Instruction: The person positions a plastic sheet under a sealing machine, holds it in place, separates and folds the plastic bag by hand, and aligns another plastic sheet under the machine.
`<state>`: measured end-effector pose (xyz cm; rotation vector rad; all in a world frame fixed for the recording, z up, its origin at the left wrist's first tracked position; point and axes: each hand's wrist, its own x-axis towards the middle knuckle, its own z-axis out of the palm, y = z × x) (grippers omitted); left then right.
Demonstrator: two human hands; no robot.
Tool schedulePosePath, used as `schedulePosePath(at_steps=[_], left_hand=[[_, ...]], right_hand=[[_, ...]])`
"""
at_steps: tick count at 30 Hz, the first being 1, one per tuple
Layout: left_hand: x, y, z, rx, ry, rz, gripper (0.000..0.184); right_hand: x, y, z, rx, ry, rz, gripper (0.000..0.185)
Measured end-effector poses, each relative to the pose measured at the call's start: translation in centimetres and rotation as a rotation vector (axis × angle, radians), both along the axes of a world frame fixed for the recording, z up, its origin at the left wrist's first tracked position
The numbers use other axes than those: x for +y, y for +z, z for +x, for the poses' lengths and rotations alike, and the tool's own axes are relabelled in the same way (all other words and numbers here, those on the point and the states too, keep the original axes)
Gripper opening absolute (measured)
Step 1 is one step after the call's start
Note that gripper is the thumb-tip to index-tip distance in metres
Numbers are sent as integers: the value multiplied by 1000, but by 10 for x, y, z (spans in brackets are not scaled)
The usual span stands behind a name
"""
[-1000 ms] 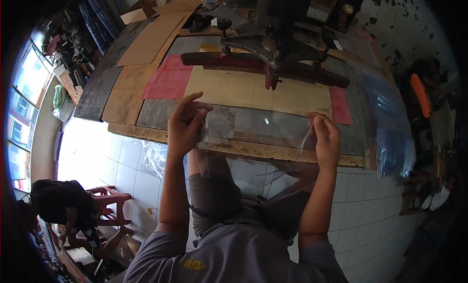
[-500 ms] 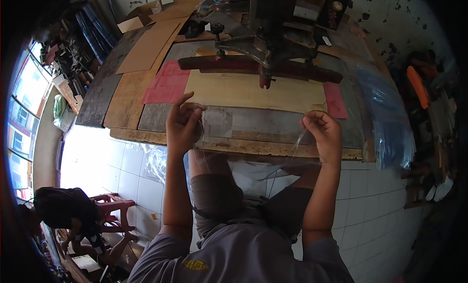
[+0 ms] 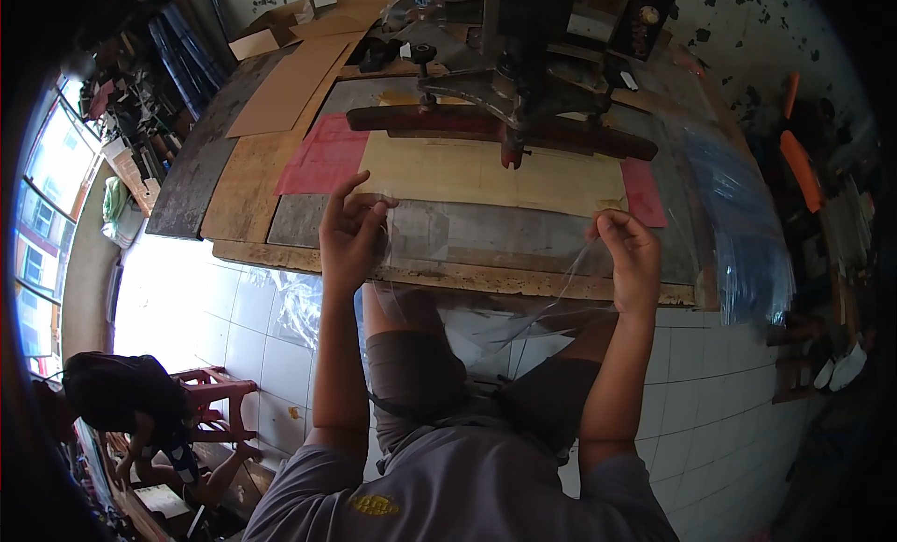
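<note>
The left hand and right hand are pinching a see-through plastic sheet, which is hanging by the tabletop's front edge, seemingly partway through, lifted but not yet lying flat.

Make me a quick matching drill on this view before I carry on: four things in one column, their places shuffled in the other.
Things
1. Clear plastic film
2. Yellow sheet
3. Blue-tinted plastic
4. Stool

Places
A. On the tiled floor, toward the picture's left
B. Flat on the table, with a red piece at its left end
C. Spread between the left hand and the right hand
D. Along the table's right side

Pairs: 1-C, 2-B, 3-D, 4-A
</note>
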<state>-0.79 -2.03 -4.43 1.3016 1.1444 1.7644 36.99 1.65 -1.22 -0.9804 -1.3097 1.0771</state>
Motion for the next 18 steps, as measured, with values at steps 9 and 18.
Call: schedulePosePath(at_steps=[9, 18], left_hand=[[-4, 2, -2, -21, 0, -48, 49], [-5, 3, -1, 68, -25, -69, 44]], right_hand=[[0, 1, 1, 10, 11, 8, 17], [15, -30, -8, -139, -203, 30, 17]])
